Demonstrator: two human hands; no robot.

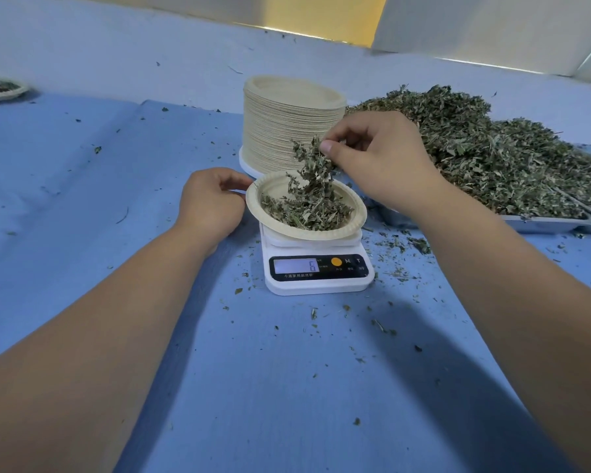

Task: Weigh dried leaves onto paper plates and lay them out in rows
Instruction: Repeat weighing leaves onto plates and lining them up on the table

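A paper plate (350, 230) with dried green leaves sits on a small white digital scale (318, 271), whose display reads 6. My right hand (376, 158) hovers above the plate and pinches a clump of dried leaves (313, 158) that hangs down into the plate. My left hand (210, 199) rests beside the plate's left rim, its thumb and fingers curled at the edge. A tall stack of paper plates (287, 124) stands just behind the scale. A big heap of dried leaves (492, 155) fills a metal tray (543, 223) at the right.
Blue cloth (116, 186) covers the table, strewn with leaf crumbs around the scale. A filled paper plate (0, 88) lies at the far left edge. A pale wall and a metal panel (475, 25) rise behind the table.
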